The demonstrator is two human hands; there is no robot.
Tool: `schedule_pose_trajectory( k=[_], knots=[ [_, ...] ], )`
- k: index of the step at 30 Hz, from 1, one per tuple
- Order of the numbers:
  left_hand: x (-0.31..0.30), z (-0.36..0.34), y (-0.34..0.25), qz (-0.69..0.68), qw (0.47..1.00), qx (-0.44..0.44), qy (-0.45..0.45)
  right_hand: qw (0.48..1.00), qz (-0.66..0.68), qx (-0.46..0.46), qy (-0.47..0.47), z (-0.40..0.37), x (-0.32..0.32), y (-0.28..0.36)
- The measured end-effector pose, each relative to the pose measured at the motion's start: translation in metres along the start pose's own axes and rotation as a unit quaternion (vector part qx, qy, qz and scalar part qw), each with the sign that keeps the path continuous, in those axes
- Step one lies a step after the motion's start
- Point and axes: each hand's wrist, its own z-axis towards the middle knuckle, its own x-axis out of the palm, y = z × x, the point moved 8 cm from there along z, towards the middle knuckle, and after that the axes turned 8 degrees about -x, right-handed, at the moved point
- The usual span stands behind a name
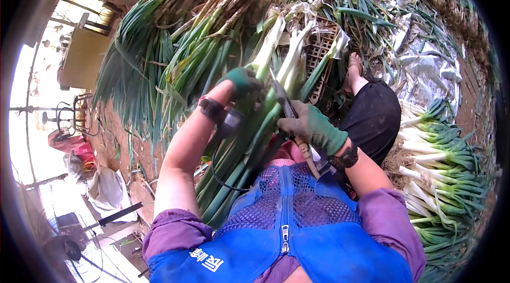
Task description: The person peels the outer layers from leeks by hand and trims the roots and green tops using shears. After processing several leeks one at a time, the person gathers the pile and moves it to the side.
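Long leek stalks (292,52) are seen between the gloved hands, with pale shafts beside a perforated crate (320,52) and leaves trailing toward the blue vest (340,248). The left hand (241,82) is curled at the stalks; whether any is gripped cannot be told. A slim tool (284,99) is enclosed by the fingers of the right hand (317,128). Each stalk is judged light, firm-shafted, limp-leaved, easily bruised and possibly slippery; it is best grasped gently at mid-shaft.
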Motion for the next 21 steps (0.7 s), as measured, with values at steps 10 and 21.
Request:
schedule_pose_trajectory(
  k=[10, 21],
  knots=[
    [-0.006, -0.017, 0.001, -0.164, 0.983, 0.03, 0.08, 0.997, 0.074, -0.013, 0.001, -0.01, -0.02, 0.041],
    [0.023, -0.073, 0.002, -0.026, 0.993, -0.023, 0.117, 0.99, 0.127, 0.04, -0.042, 0.1, -0.066, -0.014]
  ],
)
